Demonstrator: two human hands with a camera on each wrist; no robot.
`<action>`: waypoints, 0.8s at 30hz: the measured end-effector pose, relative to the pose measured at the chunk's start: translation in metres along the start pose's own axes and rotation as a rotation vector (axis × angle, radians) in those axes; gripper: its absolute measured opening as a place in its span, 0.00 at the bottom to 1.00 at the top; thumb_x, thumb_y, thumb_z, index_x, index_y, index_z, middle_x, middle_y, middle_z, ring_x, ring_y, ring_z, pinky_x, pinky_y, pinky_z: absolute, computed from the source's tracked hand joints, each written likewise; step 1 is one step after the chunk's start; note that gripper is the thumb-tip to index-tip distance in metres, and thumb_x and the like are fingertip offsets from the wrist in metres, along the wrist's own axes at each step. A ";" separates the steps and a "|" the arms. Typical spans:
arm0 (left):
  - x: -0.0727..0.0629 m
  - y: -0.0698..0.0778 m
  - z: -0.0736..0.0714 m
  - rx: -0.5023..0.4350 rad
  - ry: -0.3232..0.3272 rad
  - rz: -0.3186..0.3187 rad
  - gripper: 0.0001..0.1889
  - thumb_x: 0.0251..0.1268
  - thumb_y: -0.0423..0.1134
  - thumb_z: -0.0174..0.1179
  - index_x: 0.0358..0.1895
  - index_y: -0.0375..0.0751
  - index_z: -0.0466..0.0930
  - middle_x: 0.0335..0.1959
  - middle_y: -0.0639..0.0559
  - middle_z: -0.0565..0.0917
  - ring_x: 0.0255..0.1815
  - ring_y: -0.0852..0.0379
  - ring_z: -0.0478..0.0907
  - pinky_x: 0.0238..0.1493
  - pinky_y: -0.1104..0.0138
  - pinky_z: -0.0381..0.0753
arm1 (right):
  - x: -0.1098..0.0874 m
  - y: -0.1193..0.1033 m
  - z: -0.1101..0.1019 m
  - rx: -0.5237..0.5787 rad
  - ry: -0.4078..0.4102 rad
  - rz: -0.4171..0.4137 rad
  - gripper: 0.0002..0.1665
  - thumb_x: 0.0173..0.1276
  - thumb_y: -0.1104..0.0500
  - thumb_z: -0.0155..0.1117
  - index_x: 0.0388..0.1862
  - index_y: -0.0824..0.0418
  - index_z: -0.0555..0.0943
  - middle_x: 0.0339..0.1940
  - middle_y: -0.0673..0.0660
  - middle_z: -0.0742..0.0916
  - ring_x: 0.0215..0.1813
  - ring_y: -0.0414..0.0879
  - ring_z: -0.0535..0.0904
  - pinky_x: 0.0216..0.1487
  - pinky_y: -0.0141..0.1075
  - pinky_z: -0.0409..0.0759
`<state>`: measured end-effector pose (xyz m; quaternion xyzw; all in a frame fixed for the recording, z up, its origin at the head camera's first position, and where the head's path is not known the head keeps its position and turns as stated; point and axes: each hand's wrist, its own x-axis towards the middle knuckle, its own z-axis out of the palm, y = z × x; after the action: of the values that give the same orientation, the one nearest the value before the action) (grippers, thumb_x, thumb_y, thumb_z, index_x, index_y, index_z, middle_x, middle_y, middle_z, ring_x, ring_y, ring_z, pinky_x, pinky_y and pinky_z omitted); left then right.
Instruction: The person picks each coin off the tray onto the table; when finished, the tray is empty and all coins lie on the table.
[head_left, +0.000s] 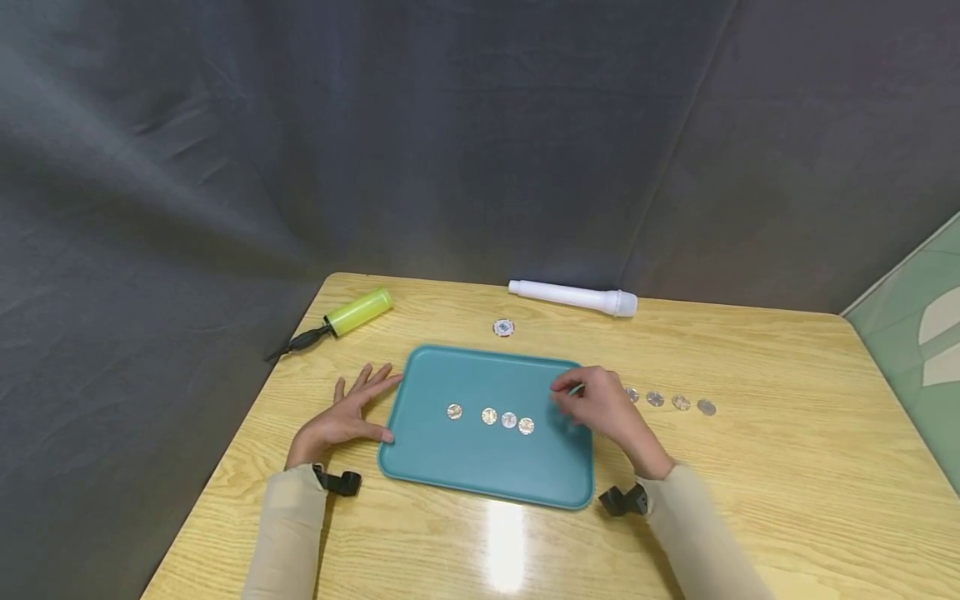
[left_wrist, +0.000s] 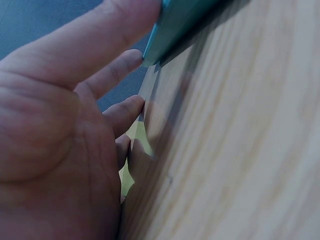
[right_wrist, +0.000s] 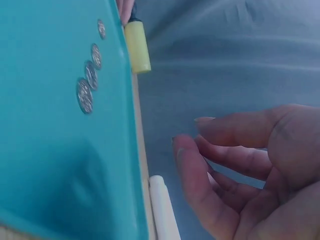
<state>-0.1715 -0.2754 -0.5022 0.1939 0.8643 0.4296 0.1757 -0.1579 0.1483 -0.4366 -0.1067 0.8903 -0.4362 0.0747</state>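
A teal tray [head_left: 487, 475] lies on the wooden table with a row of small round metal coins [head_left: 489, 416] in it. My left hand [head_left: 347, 423] is spread at the tray's left edge, its thumb and index finger touching the rim. Above the tray's right side is my right hand [head_left: 596, 404], its fingers loosely bent. In the right wrist view the thumb and fingertips are close together, and I see no coin between them. Right of that hand, several more coins [head_left: 681, 402] form a row on the table; the nearest is partly hidden by the hand.
Behind the tray lie a round white chip [head_left: 503, 327] and a white microphone-shaped stick [head_left: 573, 297]. A yellow-green hand pump [head_left: 360, 312] with a black end is at the far left. A dark curtain [head_left: 465, 150] hangs behind the table [head_left: 810, 467].
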 end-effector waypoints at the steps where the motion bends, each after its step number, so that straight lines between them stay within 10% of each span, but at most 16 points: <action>1: 0.000 0.000 0.000 0.000 0.000 0.000 0.51 0.52 0.44 0.76 0.79 0.48 0.58 0.84 0.40 0.42 0.83 0.34 0.21 0.70 0.33 0.09 | 0.001 0.000 0.002 -0.006 -0.004 -0.005 0.11 0.67 0.64 0.66 0.44 0.70 0.87 0.35 0.64 0.89 0.24 0.48 0.86 0.23 0.34 0.84; 24: 0.000 -0.002 0.001 -0.030 0.003 -0.017 0.50 0.51 0.42 0.77 0.79 0.49 0.59 0.84 0.41 0.42 0.83 0.35 0.20 0.70 0.34 0.08 | 0.016 0.001 0.043 -0.145 -0.106 -0.043 0.07 0.55 0.66 0.75 0.35 0.64 0.89 0.31 0.54 0.89 0.32 0.40 0.81 0.30 0.29 0.80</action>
<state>-0.1718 -0.2761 -0.5044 0.1832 0.8596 0.4413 0.1810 -0.1635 0.1121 -0.4646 -0.1540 0.9118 -0.3660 0.1042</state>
